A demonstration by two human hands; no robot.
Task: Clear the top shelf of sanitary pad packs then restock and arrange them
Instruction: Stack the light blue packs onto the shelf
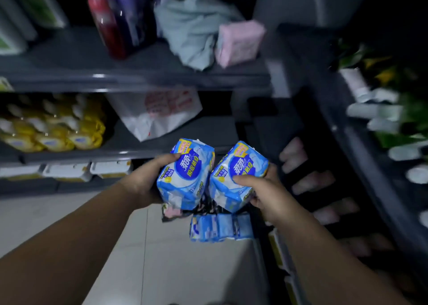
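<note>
I see dim aisle, grey shelves. Far left, yellow packs (53, 128) on middle shelf (139, 153). My left grip (148, 179) wraps blue pad pack (185, 175); just beside it, right grip (266, 191) holds second blue pack (240, 177), both above pale tiled floor (69, 212). On top shelf (115, 80), pink pack (240, 41).

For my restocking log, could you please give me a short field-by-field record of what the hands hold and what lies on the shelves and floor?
left grip: holds left blue pack
right grip: holds right blue pack
upper shelf: pink pack, pale crumpled bag, red bottle
lower shelf: yellow packs, white plastic bag
floor: spare blue packs, below the hands
image quality: dim, blurred
</note>
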